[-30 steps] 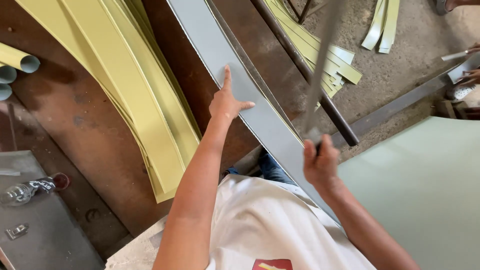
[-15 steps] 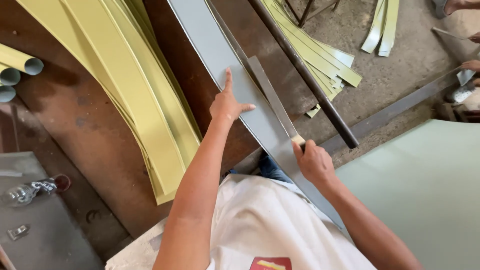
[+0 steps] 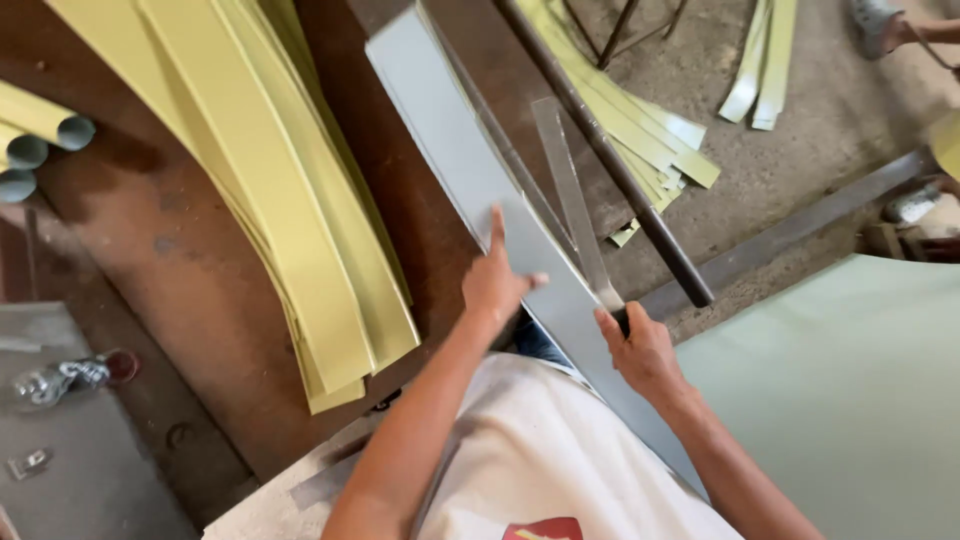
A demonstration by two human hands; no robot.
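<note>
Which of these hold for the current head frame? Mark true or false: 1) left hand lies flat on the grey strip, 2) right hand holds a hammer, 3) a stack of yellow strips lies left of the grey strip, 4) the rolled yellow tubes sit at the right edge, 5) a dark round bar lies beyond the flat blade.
1) Left hand on the grey strip: true, index finger pointing along it.
2) False. The right hand grips a long flat blade by its handle, laid along the strip.
3) Stack of yellow strips left of it: true.
4) False. The rolled yellow tubes sit at the left edge.
5) Dark round bar beyond the blade: true.
</note>
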